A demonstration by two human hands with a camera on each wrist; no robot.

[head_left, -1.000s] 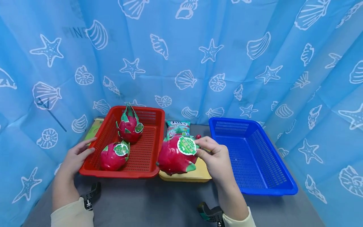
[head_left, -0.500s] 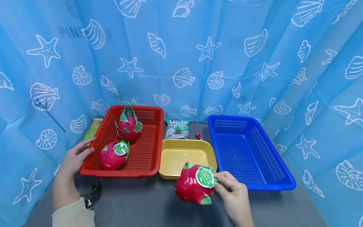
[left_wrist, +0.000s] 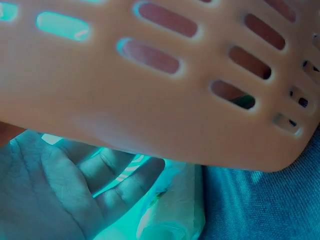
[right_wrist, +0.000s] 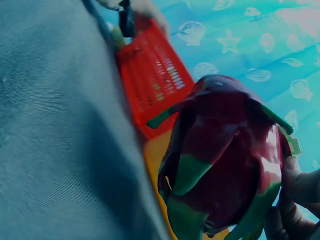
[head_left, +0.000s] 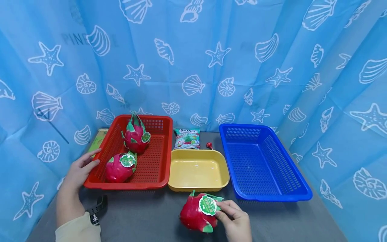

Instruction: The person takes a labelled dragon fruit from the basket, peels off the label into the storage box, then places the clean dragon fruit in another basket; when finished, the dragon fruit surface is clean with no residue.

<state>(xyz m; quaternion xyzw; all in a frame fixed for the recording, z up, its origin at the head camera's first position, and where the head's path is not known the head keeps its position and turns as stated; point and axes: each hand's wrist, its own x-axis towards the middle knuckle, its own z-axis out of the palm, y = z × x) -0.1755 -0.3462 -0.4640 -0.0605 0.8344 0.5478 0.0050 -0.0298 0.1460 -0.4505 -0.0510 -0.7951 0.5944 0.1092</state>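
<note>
My right hand (head_left: 234, 220) pinches a red dragon fruit (head_left: 195, 215) at its green-tipped end, beside a round green-and-white sticker. The fruit is in front of the yellow tray (head_left: 198, 188), over the grey tabletop. In the right wrist view the dragon fruit (right_wrist: 225, 150) fills the middle, with fingertips at its side. My left hand (head_left: 77, 171) rests its fingers at the left rim of the red basket (head_left: 152, 168). The left wrist view shows extended, relaxed fingers (left_wrist: 122, 195) just past the slotted basket wall (left_wrist: 130, 110). Two more dragon fruits (head_left: 121, 169) lie in that basket.
A blue basket (head_left: 263, 168) stands on the right. Behind the yellow tray lie a Fox's candy bag (head_left: 187, 139) and a small red wrapped item (head_left: 209, 145). A green packet (head_left: 98, 137) is left of the red basket. A blue shell-print curtain (head_left: 193, 60) hangs behind.
My right hand has brought the dragon fruit from over the yellow tray toward the front of the table, then slightly left and lower. My left hand stays at the red basket.
</note>
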